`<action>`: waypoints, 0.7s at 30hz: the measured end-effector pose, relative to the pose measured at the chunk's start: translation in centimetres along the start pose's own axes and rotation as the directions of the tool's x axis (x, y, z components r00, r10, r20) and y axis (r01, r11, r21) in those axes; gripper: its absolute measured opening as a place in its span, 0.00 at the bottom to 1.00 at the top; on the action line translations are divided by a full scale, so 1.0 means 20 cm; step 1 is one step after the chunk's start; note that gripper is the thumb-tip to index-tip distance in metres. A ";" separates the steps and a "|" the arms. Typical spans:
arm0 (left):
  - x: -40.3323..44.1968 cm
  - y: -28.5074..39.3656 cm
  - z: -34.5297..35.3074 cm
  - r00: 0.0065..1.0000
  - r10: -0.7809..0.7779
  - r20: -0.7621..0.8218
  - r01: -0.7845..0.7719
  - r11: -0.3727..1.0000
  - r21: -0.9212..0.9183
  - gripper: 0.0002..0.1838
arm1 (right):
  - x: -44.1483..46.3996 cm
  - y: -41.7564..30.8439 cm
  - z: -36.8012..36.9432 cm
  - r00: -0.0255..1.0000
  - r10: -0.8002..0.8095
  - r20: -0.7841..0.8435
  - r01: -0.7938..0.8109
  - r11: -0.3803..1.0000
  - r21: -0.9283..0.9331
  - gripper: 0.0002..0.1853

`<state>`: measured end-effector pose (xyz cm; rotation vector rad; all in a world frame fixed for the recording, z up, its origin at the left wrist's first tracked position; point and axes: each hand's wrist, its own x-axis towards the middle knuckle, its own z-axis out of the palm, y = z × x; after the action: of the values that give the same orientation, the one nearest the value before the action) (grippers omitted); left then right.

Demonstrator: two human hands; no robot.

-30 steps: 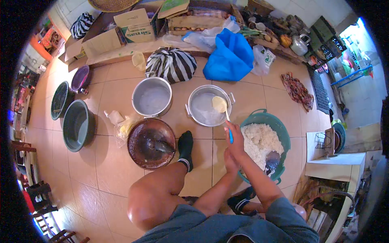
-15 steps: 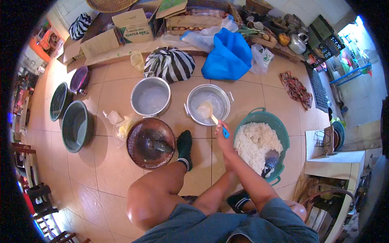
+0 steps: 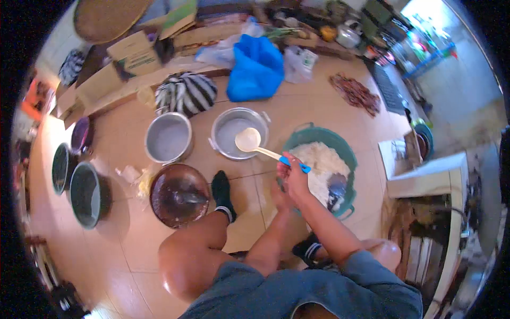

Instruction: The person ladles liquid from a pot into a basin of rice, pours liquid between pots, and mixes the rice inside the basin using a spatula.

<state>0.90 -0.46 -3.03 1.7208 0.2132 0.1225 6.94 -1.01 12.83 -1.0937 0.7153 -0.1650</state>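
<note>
Wrapped round the blue end of a cream ladle (image 3: pixel 248 140), my right hand (image 3: pixel 295 178) is just left of the green basin (image 3: pixel 348 154) of white rice (image 3: pixel 313 159). The ladle's bowl hangs over the right part of a metal pot (image 3: pixel 228 130) with pale liquid inside. My left hand (image 3: pixel 280 198) is beside and partly behind the right one; its fingers are blurred and mostly hidden. A dark utensil (image 3: pixel 336 194) rests in the rice. Another metal pot (image 3: pixel 169 138) stands to the left.
A brown bowl (image 3: pixel 179 195) sits near my left foot. Green tubs (image 3: pixel 87 195) are at the far left. Behind the pots lie a striped bag (image 3: pixel 186 94) and a blue bag (image 3: pixel 256 69). At the right is a low white counter (image 3: pixel 425 178).
The ladle has risen from the pot's liquid with my right hand, its bowl now higher in view. The whole view has shifted and tilted.
</note>
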 end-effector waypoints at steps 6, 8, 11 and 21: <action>0.04 0.19 -0.11 0.998 0.058 0.040 -0.062 0.990 0.127 0.14 | -0.28 -0.28 -0.37 0.983 -0.153 -0.103 0.147 0.987 -0.070 0.19; 0.05 0.17 -0.10 0.997 0.069 0.039 -0.074 0.986 0.150 0.14 | -0.35 -0.33 -0.48 0.964 -0.201 -0.174 0.178 0.974 -0.141 0.18; 0.04 0.18 -0.11 0.998 0.034 0.059 -0.043 0.986 0.160 0.16 | -0.39 -0.29 -0.70 0.928 -0.308 -0.211 0.246 0.930 -0.275 0.15; 0.17 0.76 -0.11 0.992 0.127 -0.022 -0.121 0.863 -0.490 0.16 | -0.24 -0.16 -1.14 0.673 -0.740 -0.013 0.473 0.444 -0.761 0.14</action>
<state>4.87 0.08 12.19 1.2228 0.0527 0.2411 -9.80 -17.46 11.80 -2.1257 0.6617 -0.8034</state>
